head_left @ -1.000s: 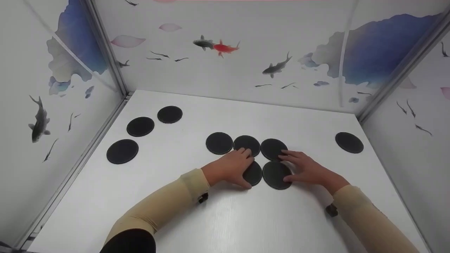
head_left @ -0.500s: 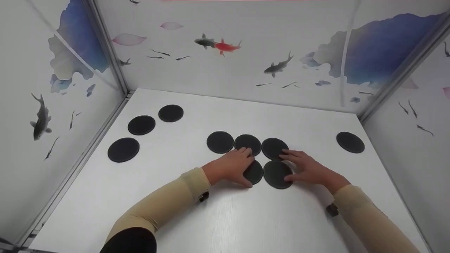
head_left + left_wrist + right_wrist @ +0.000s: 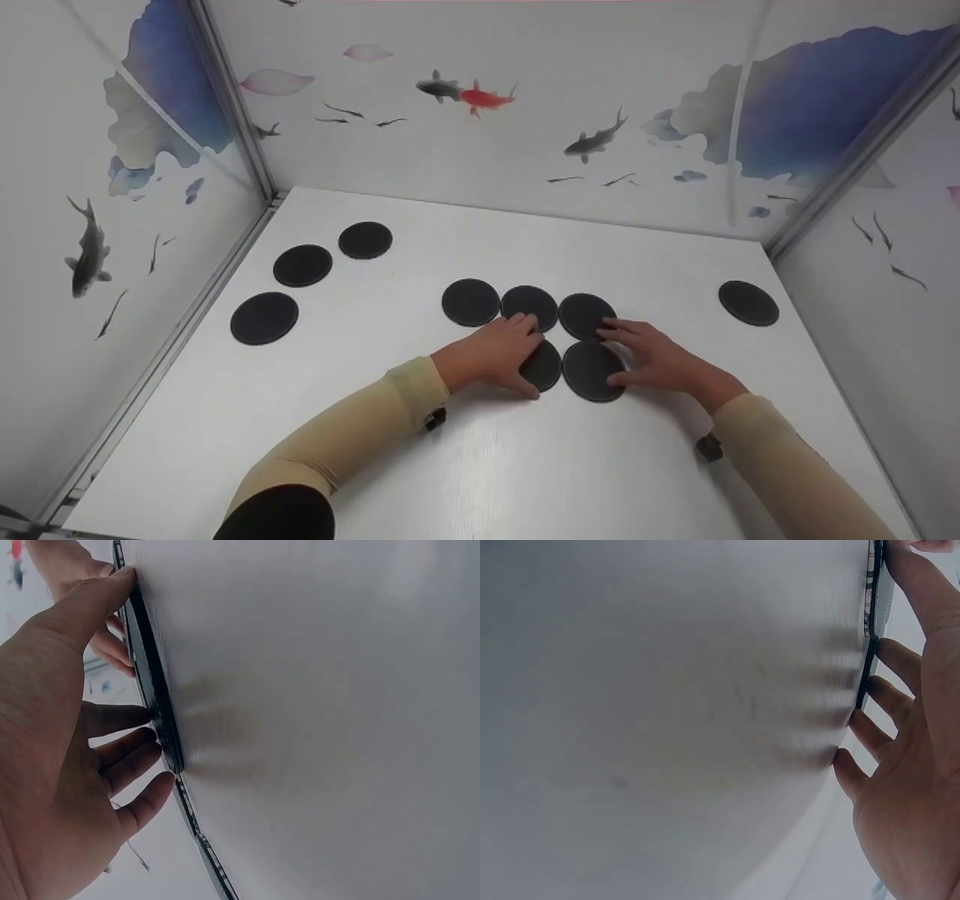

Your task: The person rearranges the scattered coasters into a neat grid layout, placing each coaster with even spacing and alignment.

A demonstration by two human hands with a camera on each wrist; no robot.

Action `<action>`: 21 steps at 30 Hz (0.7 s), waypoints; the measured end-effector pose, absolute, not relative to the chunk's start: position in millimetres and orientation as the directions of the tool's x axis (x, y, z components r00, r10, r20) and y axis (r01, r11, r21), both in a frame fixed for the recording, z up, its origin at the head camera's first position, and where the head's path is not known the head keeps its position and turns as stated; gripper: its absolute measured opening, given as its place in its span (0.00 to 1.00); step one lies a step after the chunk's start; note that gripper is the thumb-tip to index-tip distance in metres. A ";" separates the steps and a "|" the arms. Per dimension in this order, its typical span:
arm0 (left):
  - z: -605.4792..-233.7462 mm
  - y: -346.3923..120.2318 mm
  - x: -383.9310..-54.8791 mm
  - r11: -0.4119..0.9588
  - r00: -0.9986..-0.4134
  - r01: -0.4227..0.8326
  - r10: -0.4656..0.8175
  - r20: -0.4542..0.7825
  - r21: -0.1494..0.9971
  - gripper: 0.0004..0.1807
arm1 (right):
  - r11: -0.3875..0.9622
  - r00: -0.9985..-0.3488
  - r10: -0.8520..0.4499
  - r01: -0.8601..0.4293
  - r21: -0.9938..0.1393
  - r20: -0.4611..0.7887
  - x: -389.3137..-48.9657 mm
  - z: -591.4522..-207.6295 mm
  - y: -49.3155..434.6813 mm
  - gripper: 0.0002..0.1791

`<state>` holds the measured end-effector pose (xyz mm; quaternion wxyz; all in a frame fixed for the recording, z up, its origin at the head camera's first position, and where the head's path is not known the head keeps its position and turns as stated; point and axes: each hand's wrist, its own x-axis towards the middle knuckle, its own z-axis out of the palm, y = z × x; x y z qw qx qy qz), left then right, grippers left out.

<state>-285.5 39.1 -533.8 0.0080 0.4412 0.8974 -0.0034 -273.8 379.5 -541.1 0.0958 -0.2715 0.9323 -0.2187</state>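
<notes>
In the head view, several flat, round black coasters lie on a white table. My left hand [image 3: 495, 354] spans the front-left coaster [image 3: 546, 366] of the middle cluster, thumb at its near edge. Its fingertips lie at the far side, over the edge of the back-middle coaster [image 3: 528, 301]. My right hand [image 3: 660, 360] has its thumb on the right edge of the front-right coaster [image 3: 591, 370]. Its spread fingers touch the back-right coaster [image 3: 585, 315]. The left wrist view shows the left thumb and fingers [image 3: 139, 802] along a dark coaster rim. In the right wrist view, the right fingertips meet the table's surface.
A further coaster [image 3: 470, 302] ends the back row on the left. Three loose coasters, one of them the nearest [image 3: 264, 319], lie at the table's left; another [image 3: 748, 303] lies far right. Fish-printed walls [image 3: 480, 165] enclose the white table [image 3: 480, 472] on three sides.
The hands and coasters keep their places relative to each other. Only the head view shifts slightly.
</notes>
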 end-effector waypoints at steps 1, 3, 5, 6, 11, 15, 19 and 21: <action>-533.9 38.9 -285.5 0.610 -0.610 0.793 0.793 -0.016 0.005 0.54 | 0.754 -0.833 -0.551 -0.469 -0.459 -0.055 -273.9 -541.6 379.5 0.48; -533.1 38.1 -285.5 0.609 -0.609 0.793 0.793 -0.013 0.019 0.53 | 0.747 -0.829 -0.558 -0.482 -0.458 -0.039 -273.9 -542.3 379.4 0.48; -531.2 36.5 -285.6 0.608 -0.609 0.793 0.793 -0.011 0.040 0.53 | 0.737 -0.823 -0.568 -0.496 -0.458 -0.022 -273.8 -543.1 379.6 0.47; -530.0 35.5 -286.1 0.608 -0.609 0.792 0.793 -0.011 0.052 0.54 | 0.734 -0.820 -0.572 -0.503 -0.457 -0.015 -273.8 -543.4 379.8 0.47; -522.0 25.4 -291.7 0.628 -0.630 0.773 0.776 -0.007 0.095 0.54 | 0.732 -0.818 -0.575 -0.510 -0.451 -0.007 -274.0 -543.0 380.0 0.47; -514.3 12.1 -298.3 0.661 -0.665 0.740 0.747 -0.010 0.129 0.53 | 0.737 -0.820 -0.572 -0.507 -0.448 -0.013 -274.6 -542.3 380.2 0.47; -507.2 -7.2 -304.0 0.682 -0.695 0.706 0.719 -0.002 0.191 0.51 | 0.736 -0.819 -0.574 -0.509 -0.447 -0.013 -274.5 -542.4 380.1 0.47; -505.6 -19.5 -307.7 0.683 -0.703 0.695 0.711 0.015 0.223 0.49 | 0.735 -0.819 -0.574 -0.506 -0.451 -0.016 -274.4 -542.9 380.1 0.47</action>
